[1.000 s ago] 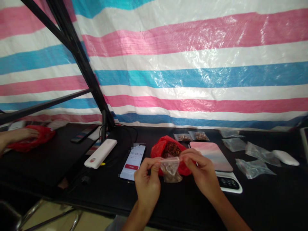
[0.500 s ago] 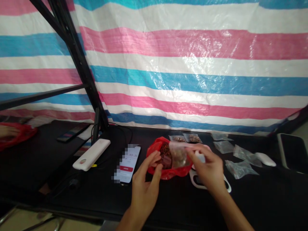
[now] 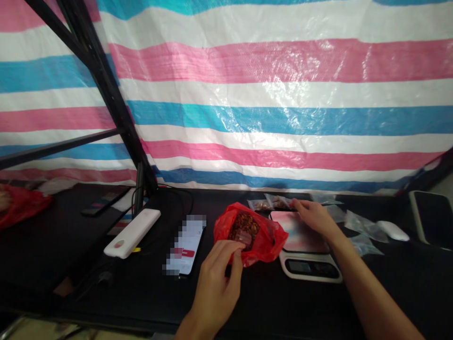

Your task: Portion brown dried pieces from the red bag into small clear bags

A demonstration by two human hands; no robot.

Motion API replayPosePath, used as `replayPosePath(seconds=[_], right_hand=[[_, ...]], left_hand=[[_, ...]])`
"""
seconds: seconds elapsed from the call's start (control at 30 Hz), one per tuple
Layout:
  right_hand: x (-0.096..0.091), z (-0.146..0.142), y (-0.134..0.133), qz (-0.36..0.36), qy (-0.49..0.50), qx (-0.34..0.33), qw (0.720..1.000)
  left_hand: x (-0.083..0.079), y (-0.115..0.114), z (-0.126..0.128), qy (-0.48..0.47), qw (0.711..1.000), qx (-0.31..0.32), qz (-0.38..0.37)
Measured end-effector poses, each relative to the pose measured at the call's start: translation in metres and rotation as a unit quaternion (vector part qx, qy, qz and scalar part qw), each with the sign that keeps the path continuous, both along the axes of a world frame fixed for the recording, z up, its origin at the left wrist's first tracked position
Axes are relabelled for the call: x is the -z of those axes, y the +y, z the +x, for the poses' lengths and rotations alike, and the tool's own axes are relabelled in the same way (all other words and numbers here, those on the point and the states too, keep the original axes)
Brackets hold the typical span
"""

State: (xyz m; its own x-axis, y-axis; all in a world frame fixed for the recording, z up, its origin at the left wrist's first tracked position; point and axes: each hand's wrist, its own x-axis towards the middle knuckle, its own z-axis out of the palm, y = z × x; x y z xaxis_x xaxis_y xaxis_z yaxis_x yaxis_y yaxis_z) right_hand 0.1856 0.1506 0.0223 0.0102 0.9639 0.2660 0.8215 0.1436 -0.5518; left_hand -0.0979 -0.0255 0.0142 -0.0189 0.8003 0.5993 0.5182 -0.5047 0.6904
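Your left hand (image 3: 215,278) pinches the crumpled red plastic bag (image 3: 265,236) open; your right hand (image 3: 313,215), fingers spread, touches small clear filled pouches (image 3: 271,204).

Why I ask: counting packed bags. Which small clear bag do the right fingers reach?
The brown-filled bag behind the scale, right of the other filled bag; the empty bags lie farther right.

Makeshift packing stall: striped tarp wall (image 3: 269,108); scale (image 3: 307,255); small bags (image 3: 271,204).
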Motion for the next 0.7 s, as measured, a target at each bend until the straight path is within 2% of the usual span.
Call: replayPosePath(seconds=[0.17, 0.23, 0.37, 0.43, 0.53, 0.6, 0.7], right_hand=[[-0.001, -0.010, -0.001, -0.007, -0.007, -0.045, 0.999], [-0.005, 0.000, -0.004, 0.000, -0.024, -0.016, 1.000], [-0.009, 0.037, -0.015, 0.018, -0.076, 0.124, 0.989], [-0.006, 0.052, -0.020, 0.015, -0.091, 0.164, 0.982], [-0.003, 0.063, -0.025, 0.015, -0.093, 0.176, 0.980], [-0.008, 0.061, -0.027, 0.026, -0.087, 0.183, 0.979], [-0.024, 0.043, -0.040, 0.099, -0.020, 0.185, 0.978]], left_hand=[[0.006, 0.002, 0.004, 0.011, 1.000, 0.007, 0.001], [0.007, 0.003, 0.005, 0.012, 1.000, -0.002, 0.008], [0.005, 0.003, 0.004, 0.012, 1.000, -0.023, 0.017], [0.003, 0.001, 0.003, 0.015, 0.999, -0.024, 0.023], [0.000, -0.001, 0.001, 0.021, 0.999, -0.020, 0.040], [-0.001, -0.002, 0.001, 0.025, 0.998, -0.020, 0.053], [-0.001, -0.002, 0.002, 0.032, 0.996, -0.023, 0.085]])
